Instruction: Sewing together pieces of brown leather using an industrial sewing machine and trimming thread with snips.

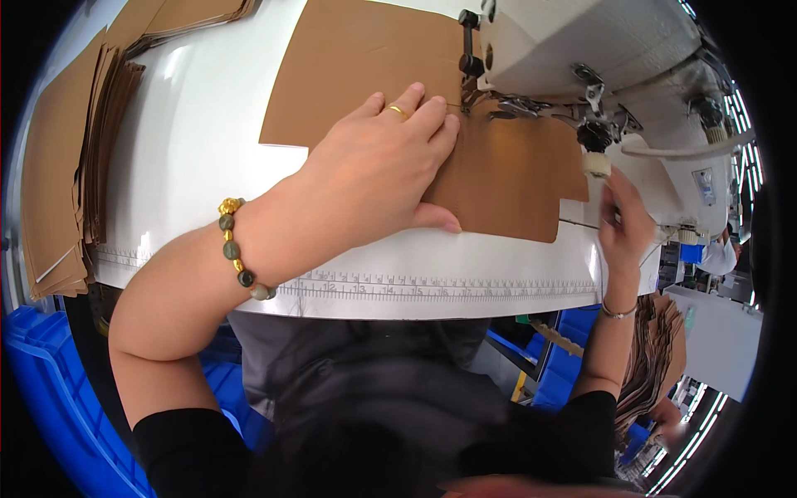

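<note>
A flat brown panel with notched corners lies on the white table under the sewing machine. A stitched line runs down it below the presser foot. My left hand lies flat on the panel, fingers stretched out and thumb apart, just left of the presser foot. Right of the panel, my right hand is closed with fingers curled, below the machine's white-tipped knob. A thin dark rod sticks out from it toward the panel's edge; the rest of the rod is hidden in the fingers.
Stacks of brown panels stand at the table's left. Another brown stack is at the lower right. A printed ruler follows the near table edge. Blue bins sit below, and another person's hand shows at far right.
</note>
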Motion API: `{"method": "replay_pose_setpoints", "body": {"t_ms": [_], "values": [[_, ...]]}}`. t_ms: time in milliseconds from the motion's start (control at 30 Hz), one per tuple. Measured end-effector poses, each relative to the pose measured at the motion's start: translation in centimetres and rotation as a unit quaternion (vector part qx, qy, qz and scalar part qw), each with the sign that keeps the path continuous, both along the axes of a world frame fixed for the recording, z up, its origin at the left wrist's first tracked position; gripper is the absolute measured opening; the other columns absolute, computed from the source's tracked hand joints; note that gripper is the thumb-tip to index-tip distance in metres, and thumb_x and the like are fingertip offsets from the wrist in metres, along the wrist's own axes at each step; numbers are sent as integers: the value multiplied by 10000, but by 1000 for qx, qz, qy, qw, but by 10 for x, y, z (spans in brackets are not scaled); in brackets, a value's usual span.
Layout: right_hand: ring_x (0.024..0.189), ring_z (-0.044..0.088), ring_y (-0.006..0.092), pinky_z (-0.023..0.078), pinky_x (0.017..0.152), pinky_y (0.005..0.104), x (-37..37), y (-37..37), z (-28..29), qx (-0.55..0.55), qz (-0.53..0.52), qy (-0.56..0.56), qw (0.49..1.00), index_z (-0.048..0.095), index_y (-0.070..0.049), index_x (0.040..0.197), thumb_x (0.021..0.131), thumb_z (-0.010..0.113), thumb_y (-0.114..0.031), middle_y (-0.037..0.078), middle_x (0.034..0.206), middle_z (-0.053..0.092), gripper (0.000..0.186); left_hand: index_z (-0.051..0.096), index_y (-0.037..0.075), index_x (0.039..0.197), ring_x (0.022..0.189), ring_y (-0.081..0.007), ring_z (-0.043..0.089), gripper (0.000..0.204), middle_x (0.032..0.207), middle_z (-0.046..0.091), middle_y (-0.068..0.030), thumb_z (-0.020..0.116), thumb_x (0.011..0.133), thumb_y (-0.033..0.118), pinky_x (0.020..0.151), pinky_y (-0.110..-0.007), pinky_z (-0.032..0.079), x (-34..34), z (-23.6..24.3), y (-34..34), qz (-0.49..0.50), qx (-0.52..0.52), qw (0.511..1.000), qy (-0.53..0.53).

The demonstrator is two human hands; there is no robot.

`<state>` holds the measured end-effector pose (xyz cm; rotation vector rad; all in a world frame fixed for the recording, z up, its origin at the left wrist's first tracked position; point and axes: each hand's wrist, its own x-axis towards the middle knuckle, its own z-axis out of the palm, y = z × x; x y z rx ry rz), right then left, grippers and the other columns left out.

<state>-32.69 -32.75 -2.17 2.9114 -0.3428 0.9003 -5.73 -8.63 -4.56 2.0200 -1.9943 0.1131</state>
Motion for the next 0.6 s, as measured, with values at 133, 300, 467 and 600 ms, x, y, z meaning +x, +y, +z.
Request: {"method": "replay_pose_setpoints", "body": {"t_ms": [133, 300, 467, 600], "values": [[749, 695, 192, 554, 662, 285, -77, -45, 58, -119, -12, -170, 978, 704, 86, 991, 987, 640, -67, 153, 910, 743, 166, 527, -43, 1379, 1340, -327, 505, 904, 1338, 567, -148, 740, 760, 580, 1072, -390, 437, 0, -3, -5, -12, -31, 999, -17], [813, 698, 194, 593, 727, 305, -147, -158, 124, -20, -269, -342, 900, 711, 57, 1097, 1003, 642, -241, 130, 1033, 725, 319, 535, -46, 1368, 1323, -325, 516, 887, 1301, 579, -142, 738, 768, 575, 1053, -380, 445, -1, -7, -5, -5, -30, 999, -29], [723, 652, 131, 496, 560, 265, -304, -314, 169, 33, -414, -121, 901, 707, -5, 1194, 988, 597, -491, 108, 1057, 712, 539, 536, -58, 1359, 1319, -323, 517, 893, 1299, 579, -149, 719, 778, 595, 1054, -384, 442, 0, -10, -9, -19, -44, 998, -41], [521, 447, 111, 320, 443, 282, -301, -331, 105, 199, -478, -248, 819, 718, -27, 1041, 1002, 496, -584, 47, 808, 628, 601, 538, -63, 1351, 1311, -324, 523, 894, 1275, 582, -156, 719, 775, 597, 1049, -386, 442, -1, -9, -9, -7, -18, 999, -51]]}}
